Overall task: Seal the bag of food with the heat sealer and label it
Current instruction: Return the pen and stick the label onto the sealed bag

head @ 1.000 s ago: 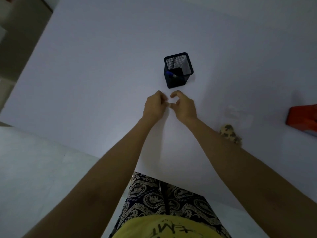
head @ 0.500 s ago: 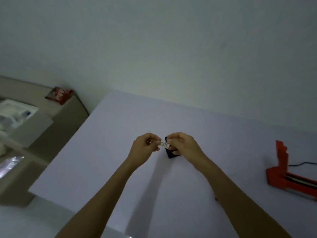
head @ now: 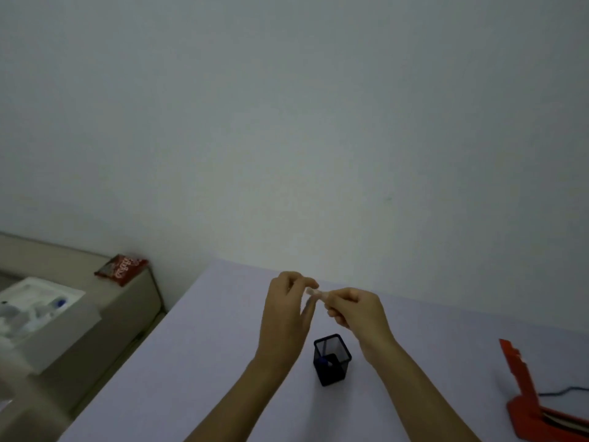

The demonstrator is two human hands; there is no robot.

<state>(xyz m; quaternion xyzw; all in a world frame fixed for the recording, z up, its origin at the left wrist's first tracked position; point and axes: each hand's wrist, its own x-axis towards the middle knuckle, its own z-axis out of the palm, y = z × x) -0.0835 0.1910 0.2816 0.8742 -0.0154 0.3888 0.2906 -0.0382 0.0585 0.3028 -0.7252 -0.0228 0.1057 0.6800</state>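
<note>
Left hand (head: 287, 309) and right hand (head: 357, 309) are pinching a small white label (head: 314, 293) between curled fingertips | label is hovering above the table (head: 191, 362) | black mesh pen holder (head: 331, 358) is standing below | red heat sealer (head: 541, 406) is sitting open at right.

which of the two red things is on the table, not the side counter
The red heat sealer at the far right, arm raised with a cable behind it, sits on the table. The red snack packet lies on the beige counter at left.

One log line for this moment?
step: labelling | left hand: pinching label | right hand: pinching label | heat sealer: open, table right | bag: unseen
</note>
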